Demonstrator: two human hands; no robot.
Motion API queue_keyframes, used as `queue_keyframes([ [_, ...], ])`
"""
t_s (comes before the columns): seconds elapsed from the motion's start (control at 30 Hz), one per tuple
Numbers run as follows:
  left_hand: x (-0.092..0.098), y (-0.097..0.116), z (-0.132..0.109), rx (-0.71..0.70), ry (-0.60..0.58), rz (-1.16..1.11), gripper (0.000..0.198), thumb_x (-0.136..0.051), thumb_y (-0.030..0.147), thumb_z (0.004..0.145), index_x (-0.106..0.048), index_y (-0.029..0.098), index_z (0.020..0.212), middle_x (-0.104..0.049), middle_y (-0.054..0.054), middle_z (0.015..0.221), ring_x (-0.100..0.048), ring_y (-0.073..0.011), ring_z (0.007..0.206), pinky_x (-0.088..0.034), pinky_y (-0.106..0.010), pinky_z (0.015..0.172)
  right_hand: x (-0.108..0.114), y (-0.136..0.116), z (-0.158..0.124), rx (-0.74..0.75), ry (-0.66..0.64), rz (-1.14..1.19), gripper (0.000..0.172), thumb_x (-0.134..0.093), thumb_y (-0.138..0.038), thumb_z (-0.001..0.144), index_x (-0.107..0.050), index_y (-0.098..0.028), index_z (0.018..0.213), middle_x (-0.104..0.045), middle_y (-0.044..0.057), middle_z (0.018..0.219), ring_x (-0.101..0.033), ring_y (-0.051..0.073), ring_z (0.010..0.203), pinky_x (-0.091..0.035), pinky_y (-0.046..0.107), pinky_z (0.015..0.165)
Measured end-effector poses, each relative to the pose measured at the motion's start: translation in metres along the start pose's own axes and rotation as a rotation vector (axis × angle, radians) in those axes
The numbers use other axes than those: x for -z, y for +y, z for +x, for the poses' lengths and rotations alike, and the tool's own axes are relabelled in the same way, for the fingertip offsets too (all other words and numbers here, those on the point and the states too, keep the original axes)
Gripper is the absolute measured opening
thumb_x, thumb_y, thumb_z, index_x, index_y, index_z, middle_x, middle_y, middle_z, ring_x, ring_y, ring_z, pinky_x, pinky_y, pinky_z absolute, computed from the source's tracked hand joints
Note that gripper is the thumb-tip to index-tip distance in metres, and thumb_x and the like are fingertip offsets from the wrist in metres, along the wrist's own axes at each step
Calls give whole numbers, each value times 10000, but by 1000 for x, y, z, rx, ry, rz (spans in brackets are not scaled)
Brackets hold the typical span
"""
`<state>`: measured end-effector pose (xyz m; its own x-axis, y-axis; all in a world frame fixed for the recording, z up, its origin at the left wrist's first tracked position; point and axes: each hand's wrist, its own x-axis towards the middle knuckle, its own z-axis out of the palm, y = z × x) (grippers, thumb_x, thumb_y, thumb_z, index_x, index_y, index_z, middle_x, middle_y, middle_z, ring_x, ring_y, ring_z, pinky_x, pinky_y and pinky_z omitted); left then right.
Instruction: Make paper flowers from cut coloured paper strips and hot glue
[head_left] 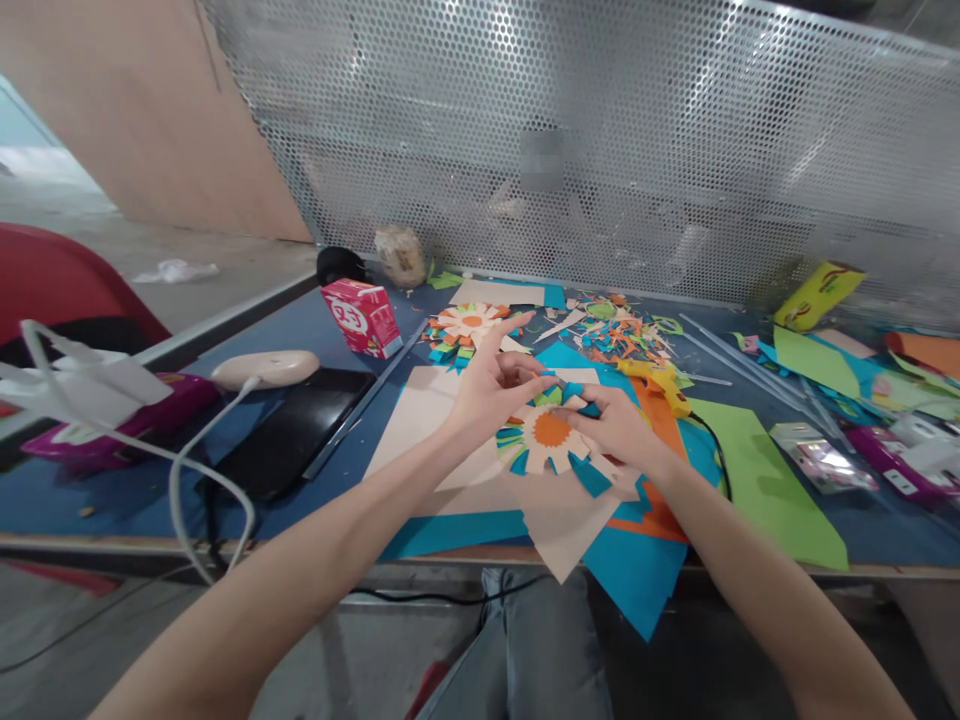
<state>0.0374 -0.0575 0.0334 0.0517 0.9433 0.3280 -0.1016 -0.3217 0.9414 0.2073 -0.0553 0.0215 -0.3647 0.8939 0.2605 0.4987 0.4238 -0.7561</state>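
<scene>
A layered paper flower (538, 458) with an orange centre, cream strips and blue and green strips beneath lies before me on stacked paper. My left hand (491, 385) is at its upper left, index finger raised, thumb and curled fingers pinching at the far petals. From the right, my right hand (615, 425) pinches the flower's edge between thumb and fingers, beside a blue strip. The fingers partly cover the upper petals. Beyond my left hand sits another paper flower (469, 320) in cream, orange and blue. Cream paper (420, 430) spreads underneath.
A yellow glue gun (664, 385) with a black cord lies right of my right hand. Paper scraps (622, 335) are heaped behind. Left stand a pink box (362, 318), a black phone (300, 430) and a power strip (124, 425). Green paper (757, 480) lies right. Perforated metal (600, 150) borders the table.
</scene>
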Motion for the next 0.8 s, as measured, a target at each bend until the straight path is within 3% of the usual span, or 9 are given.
queue_keyframes([
  [0.17,1,-3,3,-4,-52,-18,726,-762,257,591,-448,222,1244,-638,26,689,-572,-85,583,-419,-187,540,1,2,1,-7,-14,9,410,-584,-433,741,-329,-191,529,-302,-66,544,-267,67,521,-228,212,476],
  [0.33,4,-5,8,62,-17,-103,652,-734,349,631,-470,193,1207,-675,-3,735,-644,-140,750,-479,-220,644,1,1,1,0,56,-2,396,-605,-442,726,-371,-189,531,-330,-63,535,-299,74,527,-228,212,480],
  [0.53,8,-4,9,177,12,-102,521,-743,352,611,-561,172,1065,-635,34,595,-632,-122,651,-444,-195,561,2,2,2,18,80,-29,403,-593,-501,729,-412,-189,550,-367,-59,530,-309,78,515,-226,220,476],
  [0.8,12,-8,10,133,-27,-129,595,-774,283,578,-514,173,1102,-673,27,668,-623,-104,627,-434,-195,572,3,4,2,38,90,-9,440,-596,-509,725,-339,-196,551,-335,-64,540,-314,75,525,-233,219,490],
])
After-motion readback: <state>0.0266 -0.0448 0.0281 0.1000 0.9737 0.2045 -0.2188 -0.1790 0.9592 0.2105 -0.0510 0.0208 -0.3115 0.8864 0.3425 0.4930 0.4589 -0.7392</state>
